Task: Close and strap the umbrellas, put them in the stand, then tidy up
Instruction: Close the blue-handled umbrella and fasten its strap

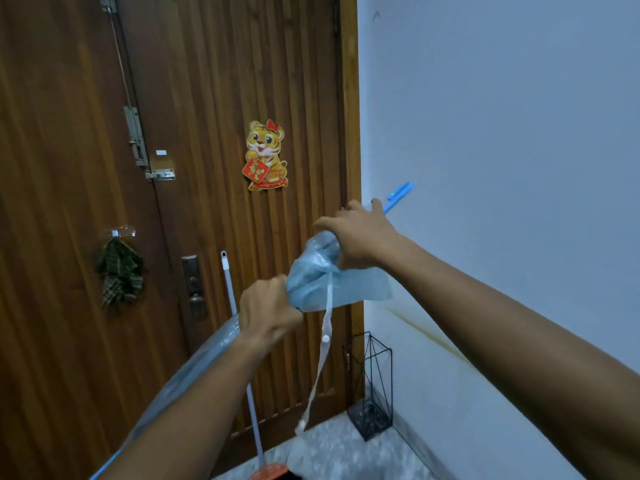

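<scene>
Wooden door (pixel 207 81), background. Translucent blue umbrella (pixel 311 285) (folded, not yet strapped) held slantwise before it, well apart from the wire stand (pixel 372 393) in the floor's corner. Left hand (pixel 268 306) clenches the gathered canopy; right hand (pixel 360 233) grasps it higher up. Strap (pixel 320 362) hangs loose.

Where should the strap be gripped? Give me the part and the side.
Pinch the strap just above its snap, coming from the right with the right hand. It hangs slack and free below the umbrella, and the left hand, which grips the umbrella, crowds its left side with the forearm. That spot is probably easiest, since the tail below the snap dangles loose.
</scene>
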`<state>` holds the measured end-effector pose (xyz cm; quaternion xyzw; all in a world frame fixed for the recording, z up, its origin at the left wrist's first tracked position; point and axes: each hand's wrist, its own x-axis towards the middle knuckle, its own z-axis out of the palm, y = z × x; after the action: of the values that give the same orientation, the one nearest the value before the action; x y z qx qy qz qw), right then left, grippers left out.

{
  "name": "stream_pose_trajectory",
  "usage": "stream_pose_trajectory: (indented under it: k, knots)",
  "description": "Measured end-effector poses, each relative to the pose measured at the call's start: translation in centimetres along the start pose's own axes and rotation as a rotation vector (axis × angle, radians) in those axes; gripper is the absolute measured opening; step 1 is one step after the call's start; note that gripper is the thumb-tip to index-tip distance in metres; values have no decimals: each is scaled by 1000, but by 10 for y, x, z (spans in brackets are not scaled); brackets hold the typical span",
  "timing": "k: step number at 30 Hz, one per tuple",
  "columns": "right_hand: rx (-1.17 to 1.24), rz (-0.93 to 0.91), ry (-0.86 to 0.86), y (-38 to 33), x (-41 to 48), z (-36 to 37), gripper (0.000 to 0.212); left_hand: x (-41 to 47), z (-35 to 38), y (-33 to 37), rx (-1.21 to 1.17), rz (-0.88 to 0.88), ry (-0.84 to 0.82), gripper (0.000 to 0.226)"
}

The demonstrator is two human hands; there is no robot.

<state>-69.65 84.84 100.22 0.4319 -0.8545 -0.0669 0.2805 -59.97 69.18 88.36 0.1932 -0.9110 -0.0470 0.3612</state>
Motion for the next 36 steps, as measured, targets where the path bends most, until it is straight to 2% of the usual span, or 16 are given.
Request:
stream_pose_trajectory:
  k: [2,4,5,6,7,10,11,13,15,17,20,25,28,31,34,36]
  knots:
    - [109,85,295,-5,-5,12,61,4,0,1,-68,-119,-44,13]
    - [313,203,571,-13,-12,24,49,6,0,3,-168,-248,-83,16]
    - [406,266,666,-20,-15,29,40,7,1,4,-210,-303,-85,19]
    - [491,318,669,-27,-18,31,32,8,2,5,-245,-348,-77,24]
    - [577,358,578,-32,-19,34,31,9,3,6,-276,-390,-67,28]
    - [811,384,201,-46,-16,42,54,13,4,10,-302,-462,-36,39]
    - [883,356,154,-48,-14,44,55,15,4,11,-308,-465,-37,42]
    - [1070,293,131,-47,-10,48,41,18,1,11,-354,-463,-49,46]
    - [1423,319,78,-43,-5,48,26,21,-2,7,-425,-481,-77,48]
    - [1690,384,30,-36,-8,44,24,23,-6,-2,-471,-516,-120,47]
    - [1714,429,23,-26,-13,41,22,22,-14,-16,-502,-568,-167,47]
    - [1644,431,31,-30,-18,54,15,20,-15,-29,-667,-633,-188,29]
    - [1555,368,124,-35,-19,63,8,19,-15,-24,-830,-606,-205,29]
    - [1517,383,156,-35,-18,64,7,14,-19,-18,-921,-540,-305,25]
    - [1660,399,74,-30,-22,60,15,11,-21,-17,-1015,-517,-341,30]
    - [1662,378,-18,-26,-25,61,19,11,-21,-19,-1076,-531,-329,34]
